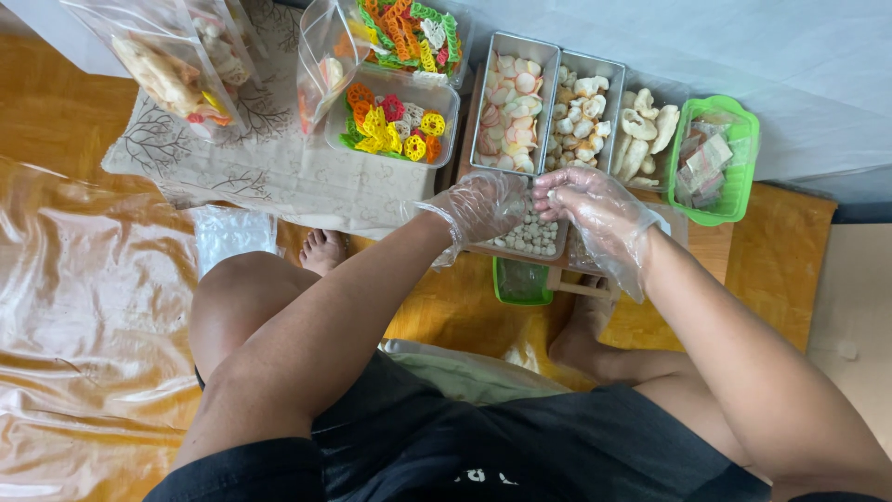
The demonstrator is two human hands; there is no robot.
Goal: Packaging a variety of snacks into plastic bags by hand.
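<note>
Hovering above white pellets (pixel 531 234), grip (pixel 585 209)

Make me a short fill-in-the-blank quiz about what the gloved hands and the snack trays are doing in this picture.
1. Both the left hand and the right hand wear clear plastic ____.
2. The basket at the right end of the row is ____ in colour.
3. The hands meet above a tray of small ____ pieces.
4. The clear tub holds ____-shaped crackers in red, yellow, orange and green.

Missing words: gloves; green; white; flower
</note>
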